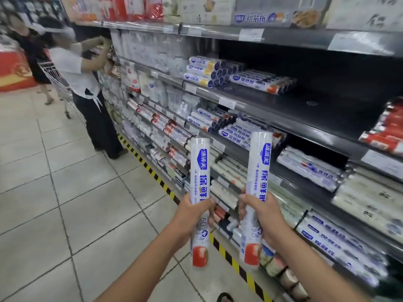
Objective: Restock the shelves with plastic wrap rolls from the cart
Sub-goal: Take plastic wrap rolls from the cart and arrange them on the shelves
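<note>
Gripping one upright plastic wrap roll [199,171] apiece, both hands [193,211] stand closed beside the shelves [283,118].

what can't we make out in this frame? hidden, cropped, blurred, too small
Head view only:
- Cart: not in the frame, so remaining stock is unknown.
- Left roll, right roll: middles covered by the left hand and right hand.
- Shelf price tags: text too small and blurred.
- Red packs: cut off by the right edge.
- Back of the half-empty shelf: too dark to see.
</note>
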